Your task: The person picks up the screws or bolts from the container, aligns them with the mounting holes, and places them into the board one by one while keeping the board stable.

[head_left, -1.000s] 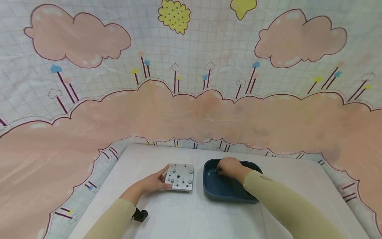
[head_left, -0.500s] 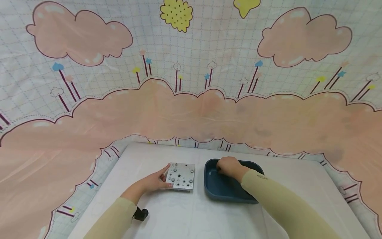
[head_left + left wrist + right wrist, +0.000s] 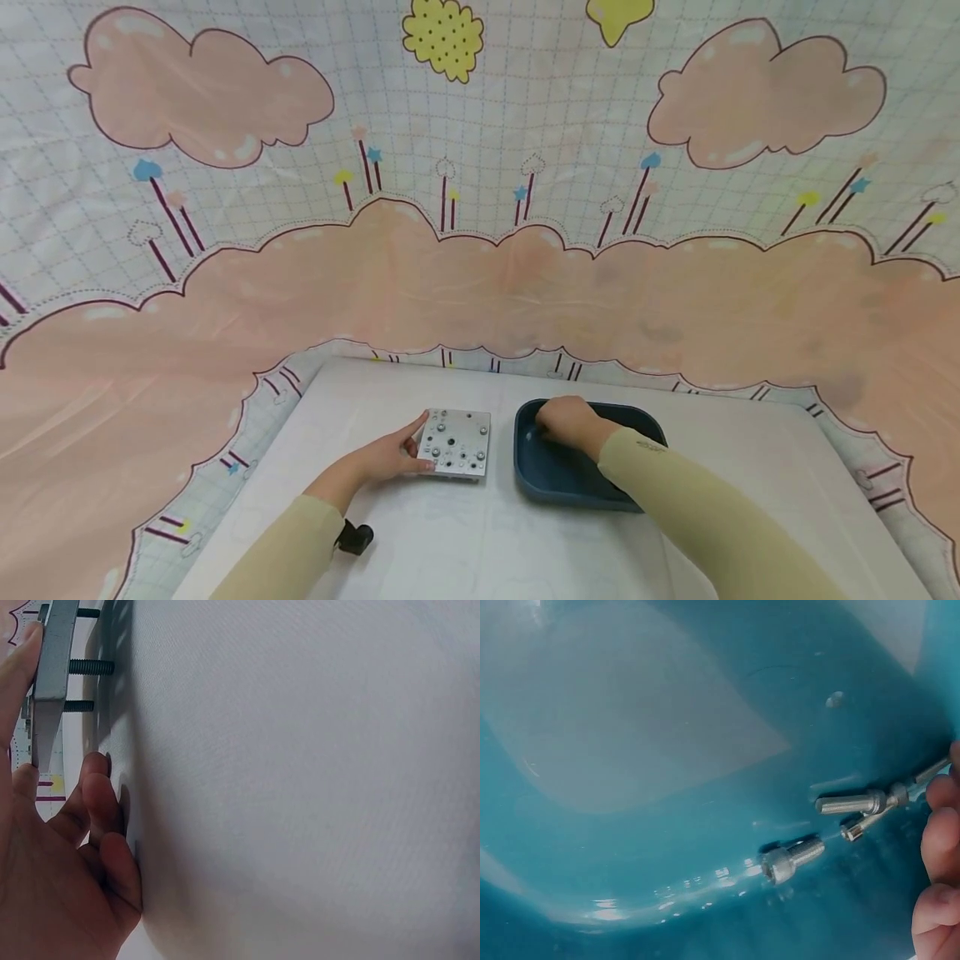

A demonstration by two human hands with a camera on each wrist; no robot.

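A square silver metal plate (image 3: 453, 444) with holes and screw heads is up on threaded bolts (image 3: 91, 667) that stick out from its underside. My left hand (image 3: 384, 458) grips it at the left edge, thumb and forefinger at two of its corners, the other fingers curled below. My right hand (image 3: 573, 421) reaches into a dark blue plastic bin (image 3: 543, 492), fingers curled downward. In the right wrist view, several socket-head screws (image 3: 787, 859) lie along the bin's side. Right fingertips (image 3: 941, 844) are beside them, near one screw's shank (image 3: 930, 771); whether they pinch it is cut off.
Both plate and bin stand on a white-covered table (image 3: 502, 550). A black wrist-camera piece (image 3: 355, 538) hangs under the left wrist. A patterned cloth (image 3: 480, 292) with clouds closes off the back and sides.
My right hand has shifted slightly left inside the bin. The left hand and the plate have stayed in place; the whole view has drifted a little.
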